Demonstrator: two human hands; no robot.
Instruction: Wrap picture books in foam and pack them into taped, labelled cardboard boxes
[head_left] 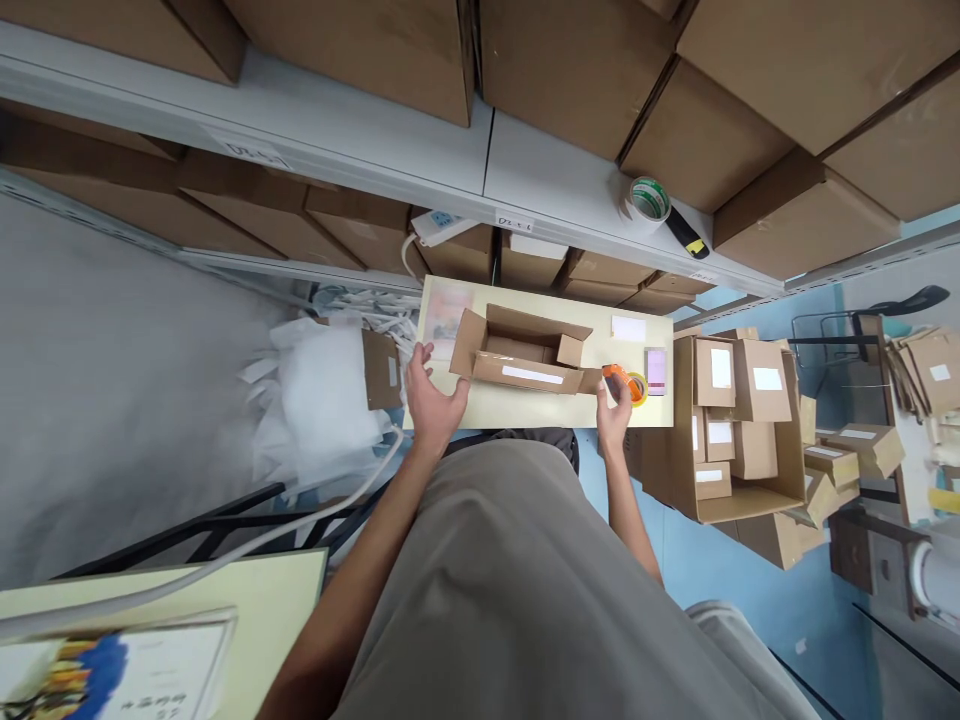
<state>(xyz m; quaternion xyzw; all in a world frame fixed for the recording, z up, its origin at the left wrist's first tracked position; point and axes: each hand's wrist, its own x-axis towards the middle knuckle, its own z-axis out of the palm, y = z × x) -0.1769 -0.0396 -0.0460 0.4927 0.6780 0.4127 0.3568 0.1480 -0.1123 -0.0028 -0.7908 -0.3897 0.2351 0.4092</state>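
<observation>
An open cardboard box [525, 355] with a white label on its front wall lies on a small pale yellow table [517, 408]. My left hand [433, 392] hovers at the box's left flap, fingers spread and holding nothing. My right hand [616, 405] is at the box's right end, fingers curled round an orange tape dispenser [622, 383] with a yellowish roll.
A pink card [656, 370] and a white label [628, 328] lie on the table's right side. A large carton [739, 430] of small labelled boxes stands to the right. A white bag [322, 400] sits to the left. Shelves above hold cartons and a tape roll [649, 200].
</observation>
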